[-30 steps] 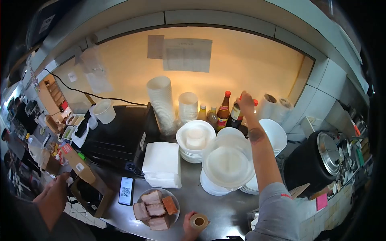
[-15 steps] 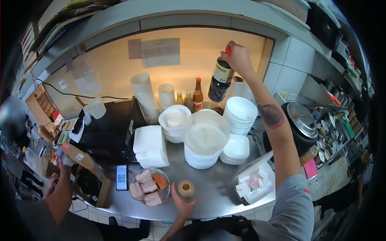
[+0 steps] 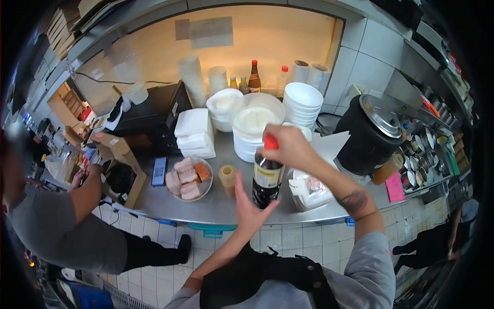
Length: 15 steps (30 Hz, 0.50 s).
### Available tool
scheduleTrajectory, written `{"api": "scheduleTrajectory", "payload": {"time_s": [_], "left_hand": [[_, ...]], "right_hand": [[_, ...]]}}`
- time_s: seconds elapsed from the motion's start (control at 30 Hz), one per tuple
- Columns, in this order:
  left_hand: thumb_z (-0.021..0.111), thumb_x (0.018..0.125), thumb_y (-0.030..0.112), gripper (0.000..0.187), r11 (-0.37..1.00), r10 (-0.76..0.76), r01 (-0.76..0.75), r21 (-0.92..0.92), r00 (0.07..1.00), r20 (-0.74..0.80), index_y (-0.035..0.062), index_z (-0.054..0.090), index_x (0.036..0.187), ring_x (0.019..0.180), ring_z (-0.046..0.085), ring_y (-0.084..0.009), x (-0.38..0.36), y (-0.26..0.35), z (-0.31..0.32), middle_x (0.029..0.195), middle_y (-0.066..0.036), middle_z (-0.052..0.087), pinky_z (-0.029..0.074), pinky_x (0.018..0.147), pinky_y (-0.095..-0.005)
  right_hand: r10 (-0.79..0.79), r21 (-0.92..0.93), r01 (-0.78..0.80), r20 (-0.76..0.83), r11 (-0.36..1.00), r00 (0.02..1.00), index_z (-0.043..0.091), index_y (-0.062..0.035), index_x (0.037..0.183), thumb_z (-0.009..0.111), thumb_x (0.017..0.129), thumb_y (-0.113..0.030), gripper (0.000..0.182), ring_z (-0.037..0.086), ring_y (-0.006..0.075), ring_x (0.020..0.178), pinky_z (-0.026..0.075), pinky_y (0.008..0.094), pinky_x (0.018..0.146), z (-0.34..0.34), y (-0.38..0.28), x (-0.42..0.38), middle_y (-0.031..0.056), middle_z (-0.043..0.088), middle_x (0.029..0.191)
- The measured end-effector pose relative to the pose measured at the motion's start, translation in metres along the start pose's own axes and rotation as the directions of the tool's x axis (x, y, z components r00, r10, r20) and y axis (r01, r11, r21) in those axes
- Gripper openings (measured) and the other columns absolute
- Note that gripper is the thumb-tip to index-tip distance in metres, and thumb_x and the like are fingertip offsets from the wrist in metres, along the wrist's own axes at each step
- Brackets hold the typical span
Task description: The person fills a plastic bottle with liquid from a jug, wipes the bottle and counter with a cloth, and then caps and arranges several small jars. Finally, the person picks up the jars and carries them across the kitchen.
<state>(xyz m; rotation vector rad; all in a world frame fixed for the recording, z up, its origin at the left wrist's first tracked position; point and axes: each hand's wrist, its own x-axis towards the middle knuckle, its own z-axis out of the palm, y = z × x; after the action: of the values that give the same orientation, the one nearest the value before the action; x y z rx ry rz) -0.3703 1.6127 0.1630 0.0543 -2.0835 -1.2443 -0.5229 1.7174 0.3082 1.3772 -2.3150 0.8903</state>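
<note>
By its red cap, my right hand (image 3: 289,148) grips a dark sauce bottle (image 3: 267,180), upright near the counter's front edge. My left hand (image 3: 251,208) is spread open at the bottle's lower left side; whether it touches the bottle is unclear. Just left of that hand stands a small open squeeze bottle (image 3: 227,180) with pale brown contents. A bowl of meat blocks (image 3: 189,178), one of them more orange, sits further left, beside a phone (image 3: 159,171). Right of the sauce bottle is an open white takeaway box (image 3: 310,190).
White bowls (image 3: 303,103), lidded tubs (image 3: 252,126) and a napkin stack (image 3: 195,132) line the counter's back. A large black pot (image 3: 368,136) stands right. At left, a co-worker (image 3: 67,221) stands by a cardboard box (image 3: 121,154); another person is far right.
My right hand has brought the sauce bottle down from the back of the counter to the front. My left hand is now beside it. The view has tilted downward.
</note>
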Motion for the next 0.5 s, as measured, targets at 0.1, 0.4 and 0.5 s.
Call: {"api": "scheduleTrajectory", "payload": {"time_s": [0.1, 0.4, 0.5], "left_hand": [[0.091, 0.06, 0.034, 0.121, 0.99, -0.124, 0.121, 0.072, 0.992, 0.038, -0.007, 0.017, 0.148, 0.138, 0.034, -0.0421, -0.009, -0.014, 0.023, 0.15, -0.029, 0.03, 0.024, 0.112, -0.0586], [0.093, 0.052, 0.04, 0.123, 0.965, -0.164, 0.151, 0.217, 0.986, 0.041, -0.001, 0.027, 0.148, 0.12, 0.054, -0.0315, -0.025, -0.069, 0.046, 0.129, -0.016, 0.055, 0.025, 0.107, -0.0646], [0.093, 0.052, 0.041, 0.121, 0.98, -0.092, 0.075, 0.187, 0.992, 0.084, 0.0003, 0.03, 0.147, 0.118, 0.055, -0.0312, -0.017, -0.075, 0.043, 0.127, -0.016, 0.057, 0.024, 0.107, -0.0644]], "right_hand": [[0.082, -0.005, -0.082, 0.034, 0.997, 0.996, 0.06, -0.001, 0.085, 0.078, 0.074, -0.029, 0.035, 0.065, 0.0378, 0.069, 0.053, 0.0436, 0.064, 0.043, -0.009, -0.049, 0.0189, 0.065, 0.079], [0.127, -0.126, -0.107, 0.164, 0.986, 0.978, 0.056, -0.0013, 0.092, 0.07, 0.085, -0.037, 0.039, 0.065, 0.0363, 0.073, 0.053, 0.043, 0.06, 0.082, -0.008, -0.1, 0.0178, 0.061, 0.082], [-0.063, -0.23, 0.128, 0.271, 0.965, 0.961, 0.057, -0.0022, 0.092, 0.065, 0.089, -0.038, 0.037, 0.065, 0.0345, 0.068, 0.053, 0.0409, 0.058, 0.068, 0.006, -0.092, 0.0159, 0.06, 0.08]]}}
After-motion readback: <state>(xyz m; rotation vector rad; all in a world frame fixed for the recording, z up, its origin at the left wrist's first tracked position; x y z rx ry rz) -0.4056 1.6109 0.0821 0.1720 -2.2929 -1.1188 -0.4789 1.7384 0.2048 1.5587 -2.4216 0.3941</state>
